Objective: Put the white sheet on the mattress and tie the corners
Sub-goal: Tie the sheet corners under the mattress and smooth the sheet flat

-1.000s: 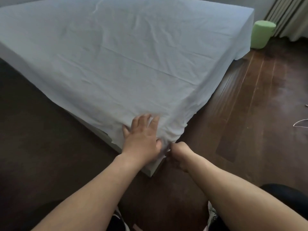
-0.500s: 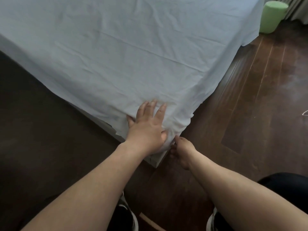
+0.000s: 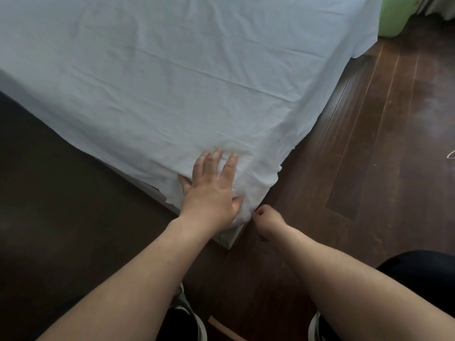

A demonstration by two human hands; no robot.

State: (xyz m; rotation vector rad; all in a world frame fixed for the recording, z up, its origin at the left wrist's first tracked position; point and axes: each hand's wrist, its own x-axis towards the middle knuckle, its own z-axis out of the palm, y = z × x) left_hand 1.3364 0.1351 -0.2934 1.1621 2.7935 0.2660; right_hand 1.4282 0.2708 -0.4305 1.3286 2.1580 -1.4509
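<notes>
A: What do we see of the white sheet (image 3: 172,77)?

B: Spread flat over the mattress (image 3: 227,238), pale w/ a bluish cast, creased all over; one long fold line runs across the middle. It hangs over both visible sides. At the near corner the cloth bunches into soft wrinkles, and a loose flap sticks out on the right edge just above the floor (image 3: 369,148).

A: And the hands?

B: Our left hand (image 3: 211,190) lies palm-down on the sheet right at that corner, fingers straight and a bit spread, thumb out to the right, pressing on the cloth. Our right hand (image 3: 267,219) sits just beside the corner, lower down, fingers curled in against the bunched fabric at the edge. Looks like a pinch on the sheet, but fingertips are turned away from us, so we can't tell for sure.

A: What's hidden or cut off?

B: Mattress itself mostly covered; only a bare bit shows below the left wrist and along the left side. Far end of the bed runs out of frame. Green stool-like thing (image 3: 396,16) at top right is cropped. A thin white object at the right border is too cut off to ID. Shoes (image 3: 189,318) at the bottom are partly behind our forearms.
</notes>
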